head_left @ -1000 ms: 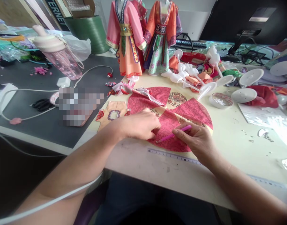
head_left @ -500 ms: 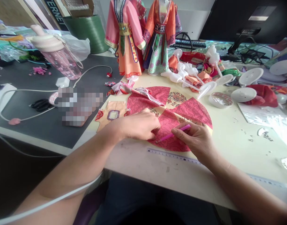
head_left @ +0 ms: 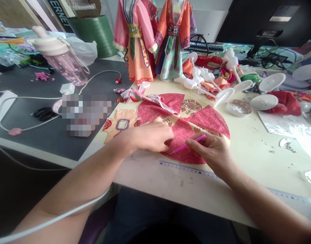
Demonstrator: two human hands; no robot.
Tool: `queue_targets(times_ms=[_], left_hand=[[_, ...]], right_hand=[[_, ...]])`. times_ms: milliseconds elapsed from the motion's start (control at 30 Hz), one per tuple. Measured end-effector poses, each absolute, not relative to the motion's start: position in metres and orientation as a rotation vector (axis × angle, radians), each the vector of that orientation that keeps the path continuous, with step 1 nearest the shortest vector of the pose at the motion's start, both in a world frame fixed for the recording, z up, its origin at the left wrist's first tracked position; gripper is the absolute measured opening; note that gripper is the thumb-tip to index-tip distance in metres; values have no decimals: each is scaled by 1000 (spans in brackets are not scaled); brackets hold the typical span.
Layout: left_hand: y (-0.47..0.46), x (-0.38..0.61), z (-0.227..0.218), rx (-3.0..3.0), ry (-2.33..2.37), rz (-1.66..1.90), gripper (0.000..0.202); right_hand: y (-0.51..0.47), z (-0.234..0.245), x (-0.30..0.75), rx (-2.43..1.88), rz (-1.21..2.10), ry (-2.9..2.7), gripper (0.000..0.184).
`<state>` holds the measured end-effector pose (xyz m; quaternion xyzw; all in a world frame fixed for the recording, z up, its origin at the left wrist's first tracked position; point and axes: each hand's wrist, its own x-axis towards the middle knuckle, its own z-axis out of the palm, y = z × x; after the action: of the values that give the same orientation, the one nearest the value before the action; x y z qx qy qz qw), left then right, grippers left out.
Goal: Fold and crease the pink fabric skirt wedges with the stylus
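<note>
Right hand (head_left: 211, 152) fingers grip a slim pink stick (head_left: 187, 144) over a pink patterned round sheet (head_left: 182, 153); left hand (head_left: 150, 136) fingers curl onto it at 8 o'clock, grip unclear.

Pink brocade-patterned cloth circle (head_left: 185, 142): matt, finely textured, with a cream printed ground. Pink plastic rod (head_left: 188, 144): smooth, slightly glossy. Tabletop (head_left: 259, 162): matt cream laminate, scuffed near the front edge. Ruler (head_left: 188, 168): flat, pale, with a smooth finish; its material cannot be told. Doll gowns (head_left: 155, 44), far: smooth, satin-sheen cloth in pink and orange, with patterned trim. Doll stands (head_left: 264, 102), far right: smooth white plastic. Foil sheet (head_left: 289, 130), right: crinkled, glossy silver. Water bottle (head_left: 66, 69), far left: glossy, translucent pink plastic. Work mat (head_left: 51, 135), left: matt dark grey. Carton (head_left: 84, 8), far left: plain brown cardboard.
</note>
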<state>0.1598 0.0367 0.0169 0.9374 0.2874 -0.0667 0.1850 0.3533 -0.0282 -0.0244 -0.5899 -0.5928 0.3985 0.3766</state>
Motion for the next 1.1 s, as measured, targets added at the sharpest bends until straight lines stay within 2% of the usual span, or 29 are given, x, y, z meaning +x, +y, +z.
queue_targets(times_ms=[467,1100], left_hand=[[36,159,15,2685,806,-160,20],[36,159,20,2685,790,-218,21]], right_hand=[[-30,-21,353,-1507,1028,-1518,37],[-32,-17,357,-1404,1021,-1425,27]])
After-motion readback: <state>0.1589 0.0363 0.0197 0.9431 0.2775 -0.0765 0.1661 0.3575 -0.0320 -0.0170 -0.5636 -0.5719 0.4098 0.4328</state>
